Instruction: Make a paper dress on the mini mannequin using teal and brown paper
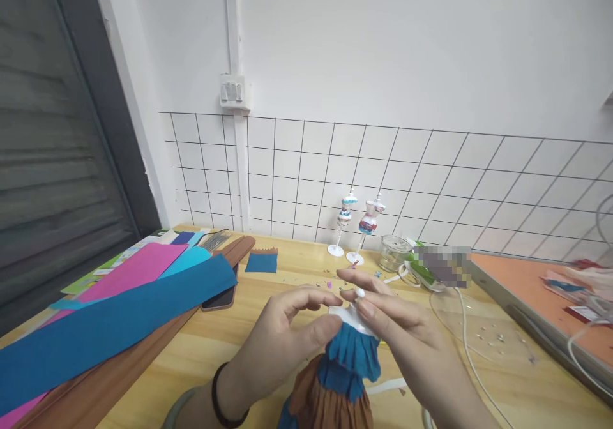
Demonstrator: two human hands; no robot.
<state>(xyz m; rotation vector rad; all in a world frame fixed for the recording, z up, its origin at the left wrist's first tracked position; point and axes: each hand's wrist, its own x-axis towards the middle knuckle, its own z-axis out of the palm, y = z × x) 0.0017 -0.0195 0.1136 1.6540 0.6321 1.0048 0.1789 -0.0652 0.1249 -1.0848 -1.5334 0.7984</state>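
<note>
A miniature mannequin with a white bust and neck knob stands low in the middle of the view. It wears a pleated blue paper top over a gathered brown skirt. My left hand, with a dark band at the wrist, pinches the top's edge at the mannequin's left-side shoulder. Across the other shoulder lies my right hand, its thumb and fingers closed around the neck and chest. The lower skirt runs out of view.
Blue, pink and brown paper covers the table's left side, partly over a phone. Two small mannequins stand at the wall beside a glass jar. A white cable runs at right, near an orange-topped surface.
</note>
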